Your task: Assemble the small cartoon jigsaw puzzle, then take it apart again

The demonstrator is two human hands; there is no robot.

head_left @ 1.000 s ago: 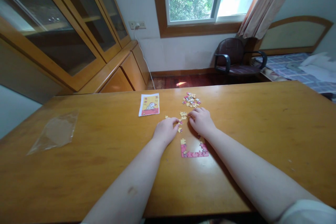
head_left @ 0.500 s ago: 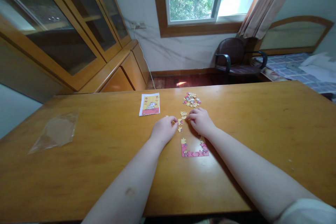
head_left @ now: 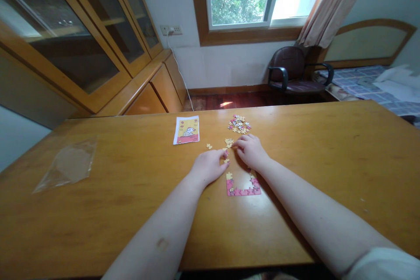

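Yellow and pink small puzzle pieces (head_left: 226, 161) sit at the fingertips of the left hand (head_left: 211, 164), the nearer of the 2 hands to them; its thumb and forefinger stand a little apart, and I cannot tell whether they pinch anything. The right hand (head_left: 251, 148) is curled, fingertips at the edge of a yellow cluster (head_left: 229, 142), its grip unclear. The small pieces lie between that cluster and the partial border (head_left: 243, 192), roughly in line with its left side. The border is a U, its closed pink edge toward the person and its open end away; the right forearm passes over its right side. Farther out, 1 lone yellow piece (head_left: 209, 146) lies beyond the left hand, near the picture card (head_left: 187, 130). A heap of pieces (head_left: 239, 124) rests beyond the cluster, and a clear plastic bag (head_left: 67, 162) lies far left on the table (head_left: 131, 210).
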